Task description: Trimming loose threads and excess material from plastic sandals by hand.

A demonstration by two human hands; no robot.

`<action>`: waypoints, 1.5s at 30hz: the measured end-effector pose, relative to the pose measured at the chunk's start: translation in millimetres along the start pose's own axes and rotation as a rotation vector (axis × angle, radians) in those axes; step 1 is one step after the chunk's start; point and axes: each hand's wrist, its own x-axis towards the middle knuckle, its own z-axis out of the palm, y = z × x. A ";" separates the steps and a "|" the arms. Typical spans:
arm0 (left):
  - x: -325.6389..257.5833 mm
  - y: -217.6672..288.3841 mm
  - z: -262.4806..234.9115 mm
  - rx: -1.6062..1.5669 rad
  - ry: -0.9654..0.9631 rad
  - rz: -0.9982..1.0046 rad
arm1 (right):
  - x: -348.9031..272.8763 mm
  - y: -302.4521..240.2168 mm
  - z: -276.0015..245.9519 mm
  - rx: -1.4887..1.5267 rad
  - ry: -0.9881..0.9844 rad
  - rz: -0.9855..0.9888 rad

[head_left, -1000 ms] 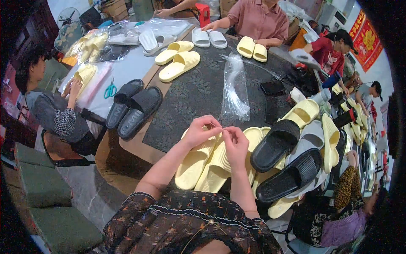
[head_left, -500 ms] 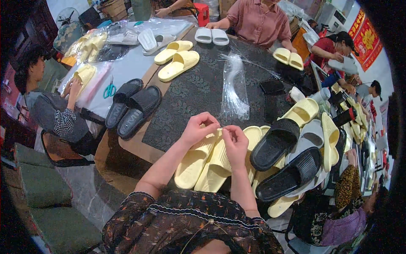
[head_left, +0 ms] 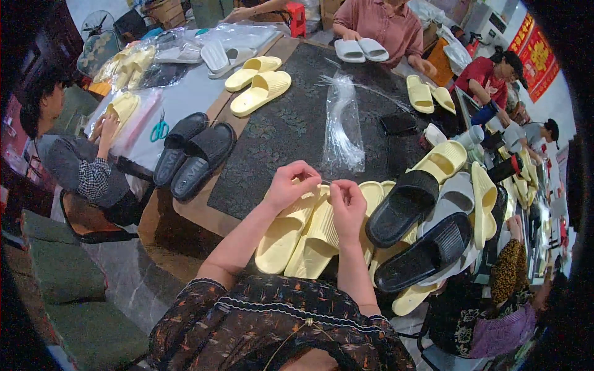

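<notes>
My left hand (head_left: 292,185) and my right hand (head_left: 348,207) are raised close together over a pair of pale yellow slide slippers (head_left: 278,250) at the table's near edge. Both hands pinch, fingertips nearly meeting at a thin pale strand (head_left: 325,182), too fine to make out well. It is near the toe ends of the slippers, and I cannot tell whether it passes through them. Beyond my hands lies a clear plastic bag (head_left: 342,130) of thin clear strands. Black slippers (head_left: 403,207) are stacked on yellow and grey ones beside my right hand.
Black slippers (head_left: 204,162) and yellow slippers (head_left: 260,93) lie along the left side of the dark table mat (head_left: 266,148). Teal scissors (head_left: 159,130) rest on the left table. Across from me a person holds light grey slippers (head_left: 362,51). Other people sit left and right.
My fingertips have drawn slightly apart, showing the strand between them. Across the table, the person's grey slippers have shifted right, and the yellow pair there has turned.
</notes>
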 end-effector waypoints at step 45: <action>-1.5 1.4 2.2 -0.001 -0.024 0.001 | -1.4 2.6 -4.8 -0.139 -0.096 -0.028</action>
